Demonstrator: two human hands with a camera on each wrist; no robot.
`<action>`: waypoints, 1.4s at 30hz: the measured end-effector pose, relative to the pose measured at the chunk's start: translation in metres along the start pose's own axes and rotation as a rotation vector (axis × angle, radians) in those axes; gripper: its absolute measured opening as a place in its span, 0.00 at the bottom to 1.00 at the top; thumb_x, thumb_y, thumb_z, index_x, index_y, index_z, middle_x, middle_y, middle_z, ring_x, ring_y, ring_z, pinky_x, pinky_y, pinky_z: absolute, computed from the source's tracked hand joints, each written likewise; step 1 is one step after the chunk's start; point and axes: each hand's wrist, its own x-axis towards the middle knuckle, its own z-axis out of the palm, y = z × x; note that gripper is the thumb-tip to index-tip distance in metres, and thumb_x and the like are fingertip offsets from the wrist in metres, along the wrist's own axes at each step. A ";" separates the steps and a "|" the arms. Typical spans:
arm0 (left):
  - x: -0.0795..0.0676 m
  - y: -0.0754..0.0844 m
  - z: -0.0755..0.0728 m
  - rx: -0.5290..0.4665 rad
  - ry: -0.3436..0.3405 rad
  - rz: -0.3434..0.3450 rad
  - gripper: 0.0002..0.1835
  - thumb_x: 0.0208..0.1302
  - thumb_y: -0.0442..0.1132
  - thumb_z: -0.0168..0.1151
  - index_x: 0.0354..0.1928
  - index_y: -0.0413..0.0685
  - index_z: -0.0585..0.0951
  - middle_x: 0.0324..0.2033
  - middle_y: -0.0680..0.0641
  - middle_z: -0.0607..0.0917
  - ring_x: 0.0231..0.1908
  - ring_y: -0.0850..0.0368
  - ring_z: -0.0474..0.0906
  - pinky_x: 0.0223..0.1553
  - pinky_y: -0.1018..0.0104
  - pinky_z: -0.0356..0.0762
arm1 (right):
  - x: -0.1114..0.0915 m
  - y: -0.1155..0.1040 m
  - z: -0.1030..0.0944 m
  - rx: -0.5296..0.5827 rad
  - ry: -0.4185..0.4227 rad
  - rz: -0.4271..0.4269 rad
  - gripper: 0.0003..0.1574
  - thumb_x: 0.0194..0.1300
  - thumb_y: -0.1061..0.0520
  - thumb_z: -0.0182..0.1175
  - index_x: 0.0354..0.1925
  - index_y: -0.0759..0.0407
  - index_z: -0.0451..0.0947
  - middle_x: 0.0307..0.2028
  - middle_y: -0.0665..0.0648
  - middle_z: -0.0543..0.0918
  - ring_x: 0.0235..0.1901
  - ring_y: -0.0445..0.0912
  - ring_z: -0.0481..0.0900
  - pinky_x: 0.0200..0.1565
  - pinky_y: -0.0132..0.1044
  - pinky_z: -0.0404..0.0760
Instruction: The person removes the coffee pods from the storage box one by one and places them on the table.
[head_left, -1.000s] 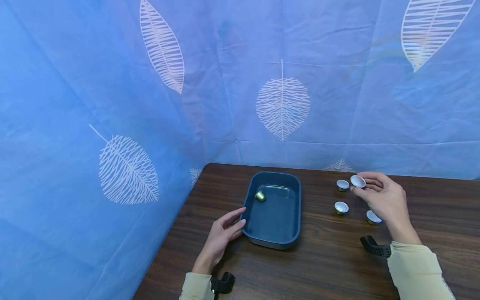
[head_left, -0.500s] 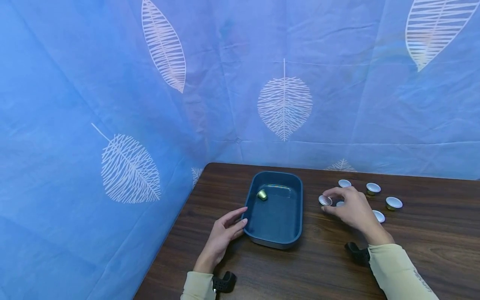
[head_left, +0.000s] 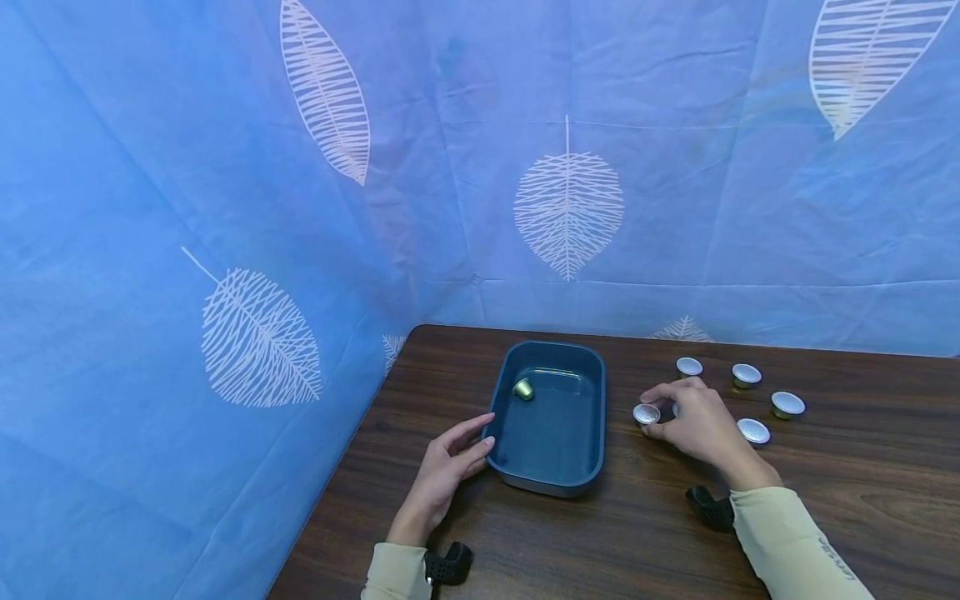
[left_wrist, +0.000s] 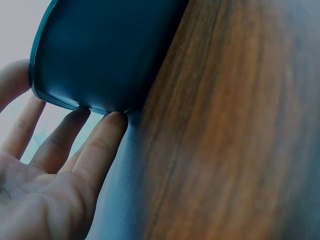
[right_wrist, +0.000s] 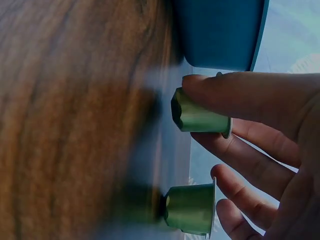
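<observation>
My right hand (head_left: 693,421) pinches a green coffee capsule (right_wrist: 202,112) between thumb and fingers. Its silvery lid faces up, and in the head view it is low over the table, to the right of a dark blue rectangular bin (head_left: 546,492). A second capsule (right_wrist: 190,207) stands on the table by the curled lower fingers, mostly hidden behind the hand in the head view. My left hand (head_left: 441,473) has its loosely extended fingertips against the bin's left wall. One green-gold capsule (head_left: 523,389) lies on its side inside the bin.
More lid-up capsules stand to the right: one at the back (head_left: 689,367), another (head_left: 746,376) beside it, a third (head_left: 787,406) farther right and one (head_left: 753,431) near my wrist. A blue leaf-print cloth (head_left: 480,208) hangs behind the wooden table (head_left: 630,533).
My right hand has carried its capsule left and nearer, from among the others to beside the bin, then slightly down. My left hand stays at the bin.
</observation>
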 end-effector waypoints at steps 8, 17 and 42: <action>0.000 -0.001 0.000 -0.005 0.003 -0.002 0.23 0.65 0.50 0.63 0.62 0.62 0.77 0.67 0.47 0.70 0.65 0.50 0.70 0.57 0.59 0.76 | 0.001 0.001 0.001 -0.014 -0.004 0.001 0.25 0.49 0.54 0.74 0.47 0.54 0.83 0.40 0.55 0.84 0.51 0.58 0.69 0.45 0.58 0.70; 0.000 0.000 0.000 0.002 0.005 0.000 0.22 0.66 0.49 0.63 0.61 0.62 0.77 0.66 0.49 0.71 0.64 0.50 0.70 0.57 0.60 0.76 | -0.002 -0.002 -0.017 0.035 -0.030 -0.017 0.35 0.51 0.42 0.73 0.55 0.54 0.78 0.51 0.62 0.82 0.57 0.62 0.66 0.49 0.65 0.70; 0.004 -0.003 -0.004 -0.038 -0.016 -0.033 0.25 0.64 0.51 0.64 0.63 0.61 0.75 0.67 0.51 0.70 0.65 0.51 0.69 0.58 0.58 0.75 | -0.014 0.009 -0.067 0.787 0.162 0.027 0.33 0.64 0.55 0.64 0.65 0.56 0.69 0.56 0.49 0.81 0.52 0.31 0.78 0.46 0.19 0.76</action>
